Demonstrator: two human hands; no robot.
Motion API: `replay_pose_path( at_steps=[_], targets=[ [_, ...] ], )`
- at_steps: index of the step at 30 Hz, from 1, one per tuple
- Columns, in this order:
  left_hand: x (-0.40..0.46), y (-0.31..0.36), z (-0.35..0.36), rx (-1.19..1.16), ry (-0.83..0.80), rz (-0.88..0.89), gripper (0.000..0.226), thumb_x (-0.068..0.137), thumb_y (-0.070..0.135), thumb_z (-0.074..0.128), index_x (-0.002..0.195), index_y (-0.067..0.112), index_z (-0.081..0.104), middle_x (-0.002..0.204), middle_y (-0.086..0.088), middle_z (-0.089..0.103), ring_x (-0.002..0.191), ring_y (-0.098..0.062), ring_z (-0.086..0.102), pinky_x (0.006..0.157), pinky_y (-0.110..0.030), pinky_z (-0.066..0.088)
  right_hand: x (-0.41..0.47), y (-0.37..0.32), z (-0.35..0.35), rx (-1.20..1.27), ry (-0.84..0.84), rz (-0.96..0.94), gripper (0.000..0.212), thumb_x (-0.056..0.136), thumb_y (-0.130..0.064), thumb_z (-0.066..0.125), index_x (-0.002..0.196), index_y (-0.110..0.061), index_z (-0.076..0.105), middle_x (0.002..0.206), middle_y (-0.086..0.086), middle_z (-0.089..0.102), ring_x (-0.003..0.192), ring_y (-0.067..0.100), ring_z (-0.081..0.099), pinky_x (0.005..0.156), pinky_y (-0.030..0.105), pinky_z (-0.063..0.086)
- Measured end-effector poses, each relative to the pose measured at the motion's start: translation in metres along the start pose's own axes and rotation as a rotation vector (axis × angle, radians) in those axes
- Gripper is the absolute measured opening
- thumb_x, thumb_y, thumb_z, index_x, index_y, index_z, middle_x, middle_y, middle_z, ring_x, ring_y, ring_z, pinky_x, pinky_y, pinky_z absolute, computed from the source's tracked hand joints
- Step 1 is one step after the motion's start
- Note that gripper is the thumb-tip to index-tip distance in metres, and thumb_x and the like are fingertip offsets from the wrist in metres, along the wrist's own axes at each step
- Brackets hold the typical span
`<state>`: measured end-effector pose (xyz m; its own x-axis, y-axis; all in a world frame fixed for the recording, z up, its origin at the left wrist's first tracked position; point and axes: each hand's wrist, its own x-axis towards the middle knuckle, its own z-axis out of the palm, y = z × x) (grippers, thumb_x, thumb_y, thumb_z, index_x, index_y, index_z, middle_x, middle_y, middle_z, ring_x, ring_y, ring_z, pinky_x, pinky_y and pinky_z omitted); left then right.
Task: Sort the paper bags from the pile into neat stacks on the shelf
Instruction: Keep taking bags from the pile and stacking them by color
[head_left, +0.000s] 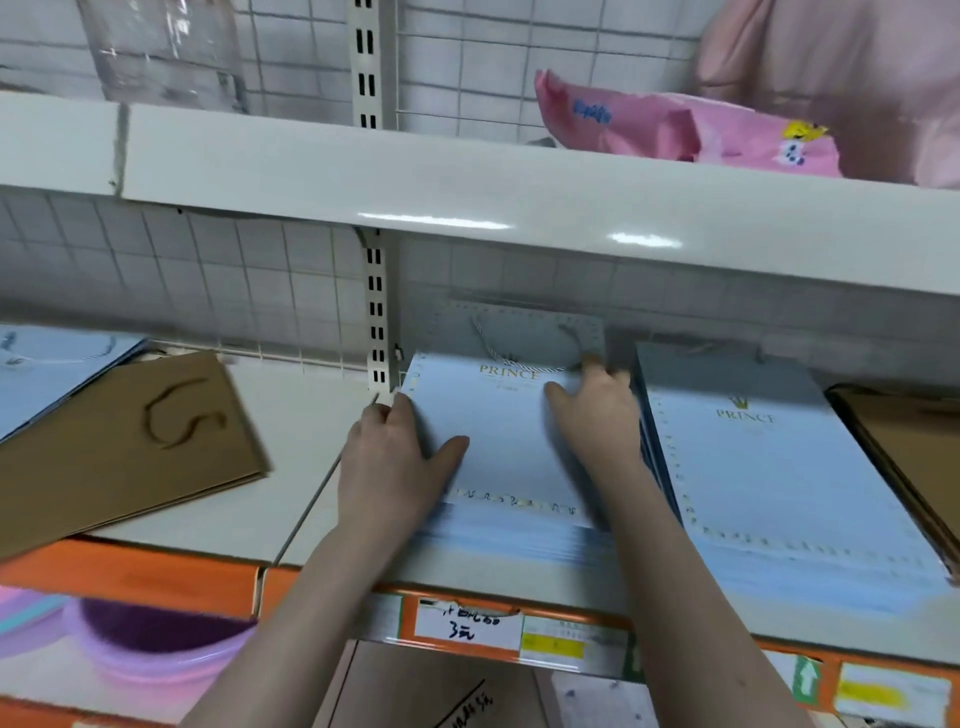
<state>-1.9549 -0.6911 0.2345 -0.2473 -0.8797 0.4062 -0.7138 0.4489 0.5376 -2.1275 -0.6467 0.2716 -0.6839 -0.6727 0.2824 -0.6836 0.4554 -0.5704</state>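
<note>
A stack of light-blue "PRINCE" paper bags (509, 436) lies flat on the middle shelf (322, 415). My left hand (395, 457) grips the stack's left edge, thumb on top. My right hand (597, 410) holds the right edge, with its fingers reaching toward the far corner by the rope handles. A second, larger stack of the same blue bags (769, 467) lies just to the right. To the left sits a loose pile: brown paper bags (130, 441) with more blue bags (52, 369) beneath and behind them.
Another brown bag stack (914, 441) sits at the far right. The upper shelf (467, 192) overhangs close above, carrying pink packages (691, 130). Orange price strips (467, 623) line the shelf front. Purple plastic basins (150, 644) sit below left.
</note>
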Motion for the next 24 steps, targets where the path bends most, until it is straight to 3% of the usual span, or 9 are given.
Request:
replay_pose_path(
  at_steps=[3,10,16,21,24],
  targets=[
    [0.002,0.002,0.008,0.003,-0.015,-0.015,0.054,0.082,0.048,0.061,0.109,0.003,0.050,0.106,-0.017,0.054,0.100,-0.035,0.049,0.086,-0.038,0.038,0.009,0.005,0.004,-0.027,-0.013,-0.012,0.043,0.092,-0.027,0.050,0.128,-0.005,0.043,0.119,0.024,0.046,0.112,0.037,0.045,0.090,0.037,0.039],
    [0.002,0.006,0.015,-0.028,-0.093,-0.064,0.058,0.084,0.049,0.059,0.118,0.004,0.044,0.114,-0.012,0.049,0.099,-0.034,0.052,0.077,-0.035,0.040,0.020,0.018,0.015,-0.044,-0.091,-0.020,0.050,0.093,-0.035,0.047,0.138,-0.016,0.039,0.129,0.022,0.042,0.117,0.038,0.044,0.097,0.039,0.037],
    [0.006,0.004,0.018,-0.003,-0.183,-0.092,0.065,0.085,0.053,0.056,0.125,0.004,0.040,0.117,-0.010,0.049,0.104,-0.032,0.052,0.078,-0.035,0.039,0.027,0.022,0.019,0.026,-0.162,-0.011,0.046,0.090,-0.035,0.051,0.130,-0.015,0.046,0.127,0.019,0.045,0.106,0.036,0.053,0.083,0.036,0.042],
    [0.000,-0.001,0.019,0.020,-0.180,-0.076,0.057,0.085,0.054,0.056,0.115,0.008,0.043,0.107,-0.009,0.051,0.098,-0.032,0.054,0.072,-0.034,0.038,0.017,0.027,0.026,0.019,-0.179,0.012,0.059,0.092,-0.036,0.052,0.143,-0.013,0.035,0.141,0.021,0.038,0.122,0.036,0.045,0.099,0.041,0.040],
    [-0.001,-0.002,0.021,0.040,-0.179,-0.067,0.061,0.085,0.054,0.056,0.119,0.005,0.043,0.110,-0.011,0.052,0.100,-0.032,0.053,0.074,-0.035,0.038,0.017,0.029,0.028,0.027,-0.176,0.017,0.060,0.092,-0.036,0.052,0.144,-0.013,0.034,0.141,0.021,0.038,0.124,0.035,0.044,0.100,0.040,0.039]
  ],
)
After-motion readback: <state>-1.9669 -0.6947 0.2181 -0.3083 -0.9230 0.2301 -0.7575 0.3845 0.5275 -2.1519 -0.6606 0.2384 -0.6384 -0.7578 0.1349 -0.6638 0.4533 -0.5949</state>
